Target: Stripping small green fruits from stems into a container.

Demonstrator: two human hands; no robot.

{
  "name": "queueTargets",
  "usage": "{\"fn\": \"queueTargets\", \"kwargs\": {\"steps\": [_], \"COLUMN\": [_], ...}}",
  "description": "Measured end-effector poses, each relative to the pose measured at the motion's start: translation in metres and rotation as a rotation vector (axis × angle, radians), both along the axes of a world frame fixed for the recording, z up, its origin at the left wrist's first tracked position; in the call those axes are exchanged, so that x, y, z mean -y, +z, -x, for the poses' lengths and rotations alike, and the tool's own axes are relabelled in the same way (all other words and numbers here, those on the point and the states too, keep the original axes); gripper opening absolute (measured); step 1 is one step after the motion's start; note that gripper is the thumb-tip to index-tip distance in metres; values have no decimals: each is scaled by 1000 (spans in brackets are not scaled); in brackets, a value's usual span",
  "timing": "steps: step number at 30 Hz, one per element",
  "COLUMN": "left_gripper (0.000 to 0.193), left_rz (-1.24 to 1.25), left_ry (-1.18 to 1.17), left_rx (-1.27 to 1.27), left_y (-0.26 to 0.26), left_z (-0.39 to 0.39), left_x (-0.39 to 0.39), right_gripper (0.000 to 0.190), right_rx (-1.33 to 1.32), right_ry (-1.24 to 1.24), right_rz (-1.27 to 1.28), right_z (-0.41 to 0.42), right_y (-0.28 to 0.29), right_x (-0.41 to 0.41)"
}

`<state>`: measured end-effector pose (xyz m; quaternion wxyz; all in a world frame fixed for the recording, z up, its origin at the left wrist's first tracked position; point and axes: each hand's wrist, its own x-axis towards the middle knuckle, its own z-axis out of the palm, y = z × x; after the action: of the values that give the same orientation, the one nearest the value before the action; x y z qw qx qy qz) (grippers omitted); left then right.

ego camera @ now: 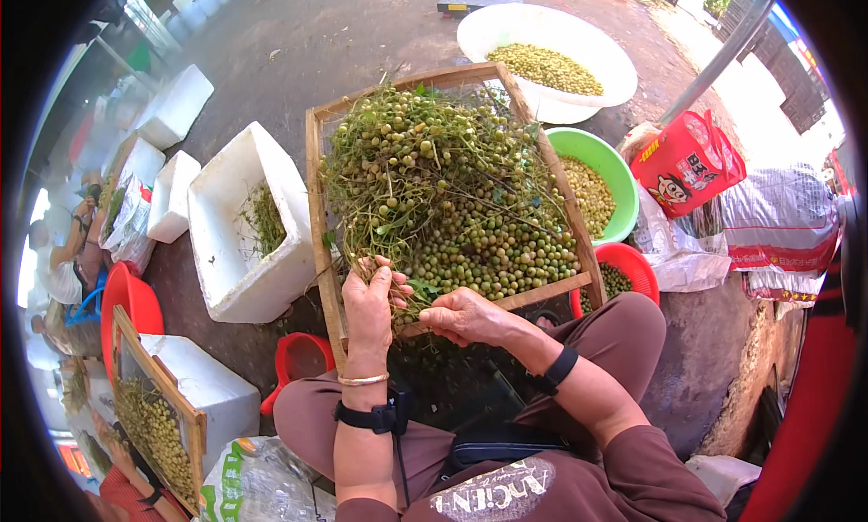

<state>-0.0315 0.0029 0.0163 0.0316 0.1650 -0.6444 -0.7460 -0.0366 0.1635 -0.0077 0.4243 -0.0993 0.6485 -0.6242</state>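
A wood-framed tray stands before me, heaped with green stems that bear small round green fruits. Loose fruits cover its near right part. Over the tray's near left corner, my left hand grips a bunch of thin stems, thumb up. My right hand is just right of it at the near edge, fingers curled close to the same stems; whether it pinches any of them I cannot tell.
Left of the tray stands a white foam box with some stems inside. A red plastic scoop lies near my knee. Right are a green basin, a red basket and a white tub, all holding fruits. Other people work at the far left.
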Motion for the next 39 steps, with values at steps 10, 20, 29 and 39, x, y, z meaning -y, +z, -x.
{"fn": "queueTargets", "kwargs": {"steps": [10,20,29,39], "left_gripper": [7,8,8,8], "left_rz": [-126,-171,-223,-235], "left_ry": [72,201,175,182], "left_rx": [-2,-83,-112,-117], "left_y": [1,18,22,24], "left_z": [0,-6,-8,-10], "left_x": [9,31,32,35], "right_gripper": [20,16,16,14], "right_rx": [-220,-1098,-928,-1041], "right_ry": [-27,-395,-502,-383], "right_rz": [62,-642,-669,-743], "right_z": [-4,33,49,54], "right_y": [7,-23,-39,-34], "right_x": [4,-22,-54,-22]}}
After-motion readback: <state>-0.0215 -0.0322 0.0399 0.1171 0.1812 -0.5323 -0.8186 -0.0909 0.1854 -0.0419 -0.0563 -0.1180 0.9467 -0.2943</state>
